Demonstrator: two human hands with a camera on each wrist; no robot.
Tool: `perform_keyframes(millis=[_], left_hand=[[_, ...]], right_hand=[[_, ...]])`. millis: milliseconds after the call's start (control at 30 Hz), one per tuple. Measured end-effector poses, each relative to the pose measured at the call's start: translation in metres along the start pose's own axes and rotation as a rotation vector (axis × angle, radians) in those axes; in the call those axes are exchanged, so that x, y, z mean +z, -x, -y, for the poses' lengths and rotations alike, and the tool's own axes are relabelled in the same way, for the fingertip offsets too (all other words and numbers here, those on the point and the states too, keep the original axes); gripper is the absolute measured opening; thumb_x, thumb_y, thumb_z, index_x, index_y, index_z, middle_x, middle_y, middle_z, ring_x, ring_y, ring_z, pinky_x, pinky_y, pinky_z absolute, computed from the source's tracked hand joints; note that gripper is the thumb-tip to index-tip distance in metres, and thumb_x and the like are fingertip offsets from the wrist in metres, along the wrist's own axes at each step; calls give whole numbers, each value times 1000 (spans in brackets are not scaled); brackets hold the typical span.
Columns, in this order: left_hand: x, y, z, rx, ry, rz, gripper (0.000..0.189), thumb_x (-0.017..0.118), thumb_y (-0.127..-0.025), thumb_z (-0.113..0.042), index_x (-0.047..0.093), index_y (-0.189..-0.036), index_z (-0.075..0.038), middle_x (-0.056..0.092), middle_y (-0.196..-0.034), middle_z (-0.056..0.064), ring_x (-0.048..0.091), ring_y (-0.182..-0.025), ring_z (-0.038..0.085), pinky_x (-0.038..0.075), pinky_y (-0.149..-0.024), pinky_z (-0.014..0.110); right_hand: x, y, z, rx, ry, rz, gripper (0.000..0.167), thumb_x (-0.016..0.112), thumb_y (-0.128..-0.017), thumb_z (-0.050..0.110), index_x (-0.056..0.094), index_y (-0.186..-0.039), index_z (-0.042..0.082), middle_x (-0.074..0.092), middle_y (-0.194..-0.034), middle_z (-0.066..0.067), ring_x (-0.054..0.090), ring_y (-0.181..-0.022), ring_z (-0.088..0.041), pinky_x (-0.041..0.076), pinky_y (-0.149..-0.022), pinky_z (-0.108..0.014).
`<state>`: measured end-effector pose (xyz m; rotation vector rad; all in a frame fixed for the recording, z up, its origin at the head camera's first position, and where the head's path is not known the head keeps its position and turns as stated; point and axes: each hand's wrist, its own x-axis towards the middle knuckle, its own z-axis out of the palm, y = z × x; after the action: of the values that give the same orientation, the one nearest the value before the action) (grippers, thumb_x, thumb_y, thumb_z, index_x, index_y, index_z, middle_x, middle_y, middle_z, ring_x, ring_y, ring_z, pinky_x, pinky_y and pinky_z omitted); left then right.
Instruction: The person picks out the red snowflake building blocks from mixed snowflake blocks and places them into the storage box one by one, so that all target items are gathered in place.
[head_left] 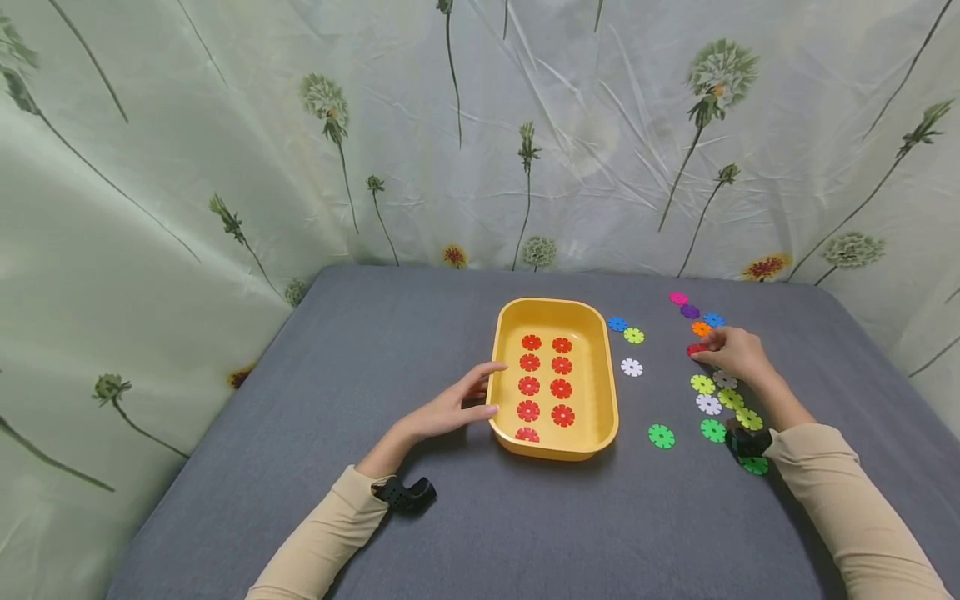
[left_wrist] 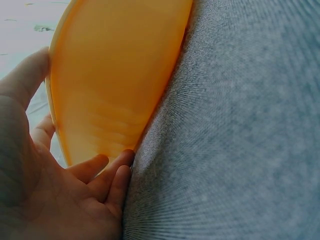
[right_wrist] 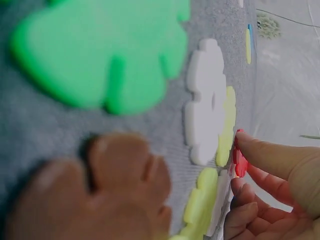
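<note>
Inside the yellow plastic tray [head_left: 555,454] lie several red snowflake discs [head_left: 562,365], set out in two columns. At the tray's left side, my left hand [head_left: 450,407] holds the rim, with the index finger over it and the thumb lower down on the same edge. The left wrist view has the other fingers [left_wrist: 95,167] against the tray's outer wall. On the right of the table, my right hand [head_left: 738,354] pinches a red snowflake disc [right_wrist: 241,155] between thumb and fingers, close to the tabletop.
Around my right hand lie green [head_left: 662,436], white [head_left: 632,367], yellow-green, orange, blue, purple and pink [head_left: 678,297] discs. A brown disc [right_wrist: 100,195] is near the right wrist. A floral curtain [head_left: 450,167] hangs behind the grey table [head_left: 390,333].
</note>
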<state>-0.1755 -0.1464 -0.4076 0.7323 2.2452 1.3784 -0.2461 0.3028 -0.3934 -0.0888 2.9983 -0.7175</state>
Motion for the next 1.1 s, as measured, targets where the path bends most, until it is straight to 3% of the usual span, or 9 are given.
perform_keyframes(millis=[100, 300, 700, 1100], left_hand=[[1, -5, 12, -6, -1, -4, 65, 56, -93, -19, 22, -148, -19, 29, -152, 17, 40, -134, 35, 31, -110, 54], [3, -5, 18, 23, 5, -18, 63, 57, -93, -24, 23, -146, -27, 32, -151, 12, 42, -134, 31, 32, -110, 53], [2, -4, 18, 38, 2, -26, 62, 58, -92, -33, 26, -144, -29, 37, -148, 12, 45, -131, 30, 33, -109, 51], [2, -5, 16, 19, 4, -23, 63, 57, -93, -22, 24, -146, -28, 37, -147, 13, 45, -130, 30, 33, -109, 52]], right_hand=[[1, 0, 0, -11, -4, -3, 33, 67, -83, 18, 55, -100, -9, 60, -91, -28, 55, -78, -33, 39, -57, -25], [0, 1, 2, -23, -2, -5, 33, 68, -83, 18, 56, -103, -6, 62, -91, -28, 56, -75, -31, 40, -54, -26], [0, 1, 8, -68, 31, -47, 26, 69, -83, 13, 62, -101, -4, 66, -84, -26, 58, -71, -31, 39, -52, -26], [1, 5, 14, -110, 7, -79, 25, 68, -83, 13, 63, -102, -2, 66, -87, -25, 60, -75, -29, 40, -55, -25]])
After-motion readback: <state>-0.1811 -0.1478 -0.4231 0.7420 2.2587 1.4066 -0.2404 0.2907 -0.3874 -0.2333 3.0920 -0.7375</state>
